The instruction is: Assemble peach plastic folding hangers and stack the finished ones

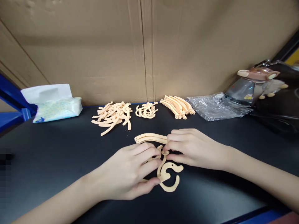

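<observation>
A cream plastic hook piece (pixel 171 188) lies on the black table, next to a curled cream piece (pixel 173 165) with a small hole in it; both look like folding-hanger parts. My left hand (pixel 133 171) is closed around the left side of these parts, thumb at the hook piece's stem. Near the stem's small round upper end, the bent fingers of my right hand (pixel 196 148) pinch at the parts. Two long curved cream arms (pixel 150 137) lie just beyond my hands, their right ends hidden by my right fingers. Another cream piece is partly covered by my left fingers.
Along the back lie a pile of short curved pieces (pixel 116 113), a small heap of hooks (pixel 147 110) and a stack of long arms (pixel 177 106). A tissue pack (pixel 57 107) is at left; plastic wrap (pixel 210 107) and a clear bottle (pixel 243 88) are at right.
</observation>
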